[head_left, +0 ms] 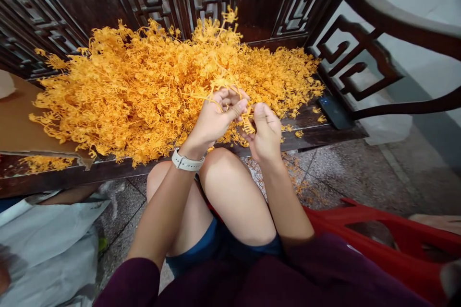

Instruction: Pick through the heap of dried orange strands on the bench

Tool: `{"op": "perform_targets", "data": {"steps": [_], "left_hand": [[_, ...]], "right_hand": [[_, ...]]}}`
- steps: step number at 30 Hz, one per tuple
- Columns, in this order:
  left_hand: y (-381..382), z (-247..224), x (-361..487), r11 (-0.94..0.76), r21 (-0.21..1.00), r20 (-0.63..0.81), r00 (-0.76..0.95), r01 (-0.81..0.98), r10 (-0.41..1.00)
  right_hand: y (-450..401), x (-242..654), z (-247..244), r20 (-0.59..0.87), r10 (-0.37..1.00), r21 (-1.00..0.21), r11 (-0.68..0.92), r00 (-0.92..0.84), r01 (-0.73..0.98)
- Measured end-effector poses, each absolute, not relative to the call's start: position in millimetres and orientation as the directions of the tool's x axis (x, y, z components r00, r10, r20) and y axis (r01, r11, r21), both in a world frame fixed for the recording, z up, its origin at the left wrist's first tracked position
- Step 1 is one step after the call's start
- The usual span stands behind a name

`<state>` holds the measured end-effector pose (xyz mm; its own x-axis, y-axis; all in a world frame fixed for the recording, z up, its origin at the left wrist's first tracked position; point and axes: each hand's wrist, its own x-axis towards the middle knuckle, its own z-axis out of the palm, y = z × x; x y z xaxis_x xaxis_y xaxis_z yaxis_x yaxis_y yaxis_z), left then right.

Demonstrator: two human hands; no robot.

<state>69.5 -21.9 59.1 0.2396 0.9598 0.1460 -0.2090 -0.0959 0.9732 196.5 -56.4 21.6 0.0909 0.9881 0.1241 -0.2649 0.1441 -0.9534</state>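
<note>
A large heap of orange plastic-looking sprigs (144,91) lies on a dark wooden bench (313,136). Over the heap's front edge, my left hand (219,112), with a pale watch strap (187,162) on the wrist, pinches thin orange stems between thumb and fingers. Just to the right, my right hand (265,132) is closed, its thumb and fingertips at an orange sprig (248,123) that hangs between the two hands. The hands are close together.
A dark phone (334,111) lies at the bench's right end by a carved armrest (378,57). Cardboard (21,115) is at the left. A red plastic stool (406,240) stands lower right, a grey-white sack (54,244) lower left. Orange scraps (302,182) litter the floor.
</note>
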Motion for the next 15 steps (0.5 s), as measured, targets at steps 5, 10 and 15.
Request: {"op": "perform_targets", "data": {"steps": [5,10,15], "left_hand": [[-22.1,59.6,66.7,-0.131,0.966,0.186,0.244,-0.223,0.952],[-21.6,58.9,65.6,-0.127,0.977,0.171,0.277,-0.171,0.946],[-22.2,62.0,65.0,-0.114,0.979,0.156,0.263,-0.169,0.952]], "right_hand": [[-54.3,198.1,20.2,0.103,0.991,-0.939,0.126,0.088,-0.319],[-55.1,199.9,21.7,0.154,0.985,-0.971,0.165,0.075,-0.175],[-59.6,201.0,26.6,0.175,0.984,-0.975,0.17,-0.024,-0.141]]}}
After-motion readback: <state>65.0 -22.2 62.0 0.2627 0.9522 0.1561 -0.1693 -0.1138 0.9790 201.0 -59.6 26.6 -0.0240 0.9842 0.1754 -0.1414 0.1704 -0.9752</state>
